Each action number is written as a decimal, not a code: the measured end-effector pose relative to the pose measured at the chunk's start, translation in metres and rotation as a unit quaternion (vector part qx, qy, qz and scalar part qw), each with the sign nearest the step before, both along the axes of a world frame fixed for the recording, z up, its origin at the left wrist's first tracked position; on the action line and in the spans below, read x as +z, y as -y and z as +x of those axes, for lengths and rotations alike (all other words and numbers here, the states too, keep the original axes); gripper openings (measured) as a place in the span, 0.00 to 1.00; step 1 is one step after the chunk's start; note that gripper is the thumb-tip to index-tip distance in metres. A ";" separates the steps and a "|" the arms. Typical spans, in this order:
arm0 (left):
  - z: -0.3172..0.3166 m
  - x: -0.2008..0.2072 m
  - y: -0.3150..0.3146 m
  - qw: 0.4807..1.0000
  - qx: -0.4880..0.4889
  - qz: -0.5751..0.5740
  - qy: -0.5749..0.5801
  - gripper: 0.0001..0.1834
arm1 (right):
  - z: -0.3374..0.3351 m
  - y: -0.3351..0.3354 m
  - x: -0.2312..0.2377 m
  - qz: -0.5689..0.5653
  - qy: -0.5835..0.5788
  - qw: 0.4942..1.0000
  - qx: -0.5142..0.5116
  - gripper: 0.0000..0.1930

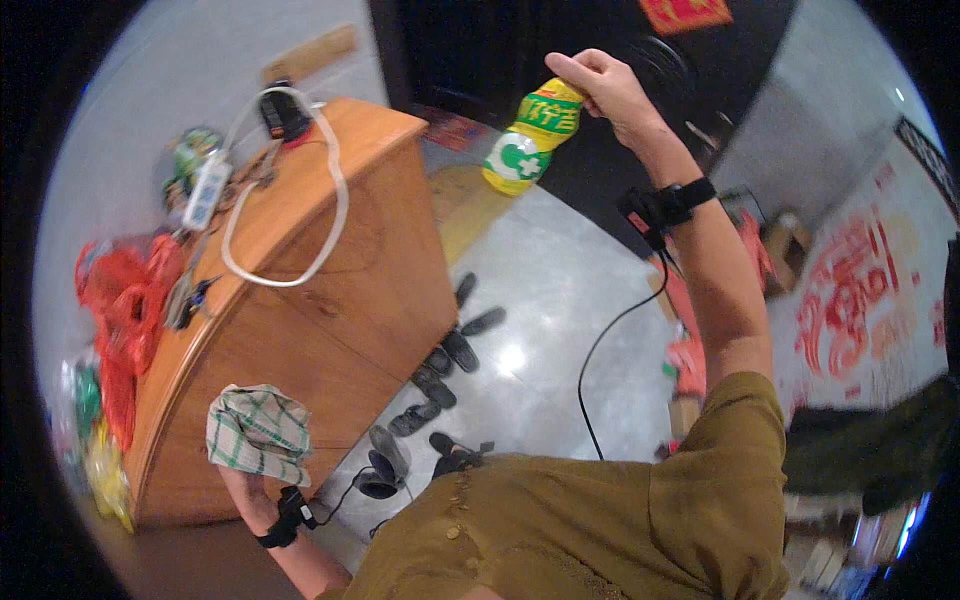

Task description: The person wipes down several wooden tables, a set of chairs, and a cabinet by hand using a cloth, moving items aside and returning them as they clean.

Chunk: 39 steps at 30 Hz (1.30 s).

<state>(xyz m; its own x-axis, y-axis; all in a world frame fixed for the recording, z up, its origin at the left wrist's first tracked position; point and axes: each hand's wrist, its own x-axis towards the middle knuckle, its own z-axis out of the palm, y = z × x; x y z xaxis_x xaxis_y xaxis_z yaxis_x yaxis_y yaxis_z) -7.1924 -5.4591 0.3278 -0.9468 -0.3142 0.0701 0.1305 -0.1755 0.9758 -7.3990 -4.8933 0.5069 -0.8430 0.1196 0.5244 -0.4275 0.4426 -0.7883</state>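
My right hand [612, 92] is raised out in front, in the upper middle. Thumb and fingers pinch one end of a yellow and green bottle [535, 138], which hangs tilted down to the left and looks somewhat squashed. At the lower left, a white cloth with green checks [260, 430] covers my left hand [240, 487]. That hand appears to be gripping the cloth, though its fingers are hidden underneath. The left hand is beside the front of a wooden cabinet [330, 330].
On the cabinet top lie a white cable [338, 190], a power strip [205, 190] and keys [182, 300]. Red plastic bags [125, 300] hang beyond its left edge. Several dark shoes [435, 385] line the floor along its base. A black door [480, 60] stands ahead.
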 end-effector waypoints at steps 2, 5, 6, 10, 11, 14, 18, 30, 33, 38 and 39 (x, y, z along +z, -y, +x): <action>-0.006 -0.018 -0.021 0.998 -0.057 -0.005 0.034 0.22 | 0.027 -0.034 -0.036 0.011 -0.009 0.998 -0.056 0.26; -0.012 -0.016 -0.086 0.986 -0.141 -0.036 0.079 0.21 | 0.082 -0.086 -0.122 0.071 0.016 0.986 -0.147 0.26; -0.025 -0.023 -0.117 0.979 -0.186 -0.038 0.074 0.21 | 0.109 -0.105 -0.147 0.085 0.020 0.981 -0.171 0.25; -0.042 -0.064 -0.141 0.929 -0.310 -0.057 0.196 0.21 | 0.268 -0.095 -0.283 0.149 0.135 0.924 -0.324 0.22; -0.045 -0.084 -0.130 0.914 -0.320 -0.065 0.242 0.22 | 0.307 -0.080 -0.318 0.113 0.184 0.910 -0.355 0.21; -0.065 -0.102 -0.167 0.867 -0.377 -0.145 0.292 0.23 | 0.409 -0.089 -0.394 0.084 0.278 0.853 -0.434 0.18; -0.065 -0.141 -0.206 0.759 -0.462 -0.289 0.357 0.20 | 0.589 -0.013 -0.455 0.014 0.487 0.661 -0.571 0.20; 0.039 -0.199 -0.270 0.579 -0.648 -0.312 0.383 0.13 | 0.873 0.135 -0.496 -0.126 0.518 0.343 -0.773 0.23; 0.080 -0.200 -0.301 0.568 -0.646 -0.337 0.383 0.11 | 0.910 0.098 -0.511 -0.157 0.467 0.361 -0.792 0.22; 0.151 -0.213 -0.378 0.572 -0.686 -0.239 0.381 0.10 | 0.978 -0.050 -0.554 -0.192 0.388 0.455 -0.778 0.22; 0.171 -0.206 -0.404 0.567 -0.676 -0.268 0.386 0.12 | 0.990 -0.095 -0.556 -0.135 0.384 0.484 -0.775 0.22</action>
<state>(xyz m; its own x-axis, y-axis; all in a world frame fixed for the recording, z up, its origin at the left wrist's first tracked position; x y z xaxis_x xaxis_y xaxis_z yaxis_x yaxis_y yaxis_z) -7.0211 -5.0547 0.1217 -0.1097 0.6072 -0.7870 -0.2728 0.7429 0.6112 -6.4086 -4.7979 -0.0488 0.4356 0.8963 -0.0833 0.7165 -0.4012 -0.5706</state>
